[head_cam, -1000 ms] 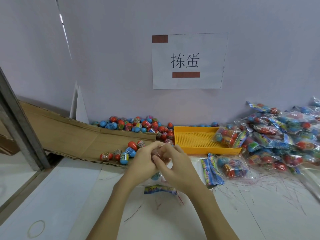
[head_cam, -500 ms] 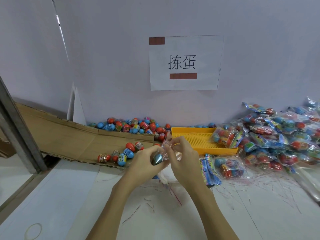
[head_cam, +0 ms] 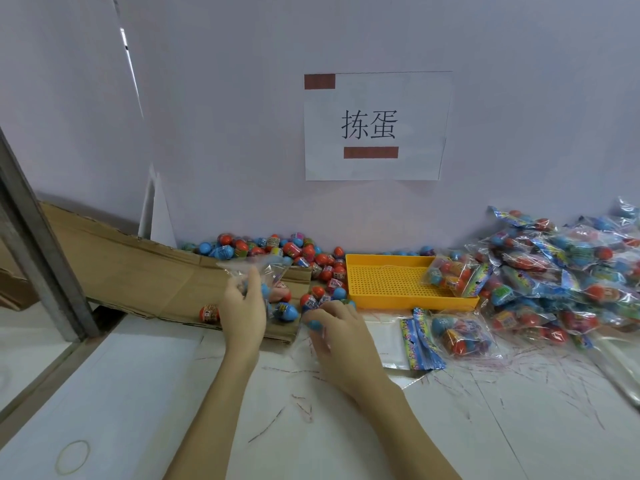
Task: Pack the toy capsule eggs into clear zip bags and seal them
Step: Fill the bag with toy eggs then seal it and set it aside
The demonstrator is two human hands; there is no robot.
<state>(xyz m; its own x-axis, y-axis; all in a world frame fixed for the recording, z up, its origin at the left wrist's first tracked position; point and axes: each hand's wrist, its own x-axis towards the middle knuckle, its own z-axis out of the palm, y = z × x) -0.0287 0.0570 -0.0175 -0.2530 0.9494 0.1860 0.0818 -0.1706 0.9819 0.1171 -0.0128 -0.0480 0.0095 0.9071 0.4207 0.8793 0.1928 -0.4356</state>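
item: clear zip bag (head_cam: 258,271), pinched open over the cardboard (head_cam: 145,268) in our left hand (head_cam: 242,306). our right hand (head_cam: 332,327), apart, curls round a blue egg (head_cam: 314,324). risk: slack bag mouth folds; egg rolls away.

Pale lilac wall (head_cam: 519,98) with paper sign (head_cam: 375,126) above scribbled white tabletop (head_cam: 485,410).
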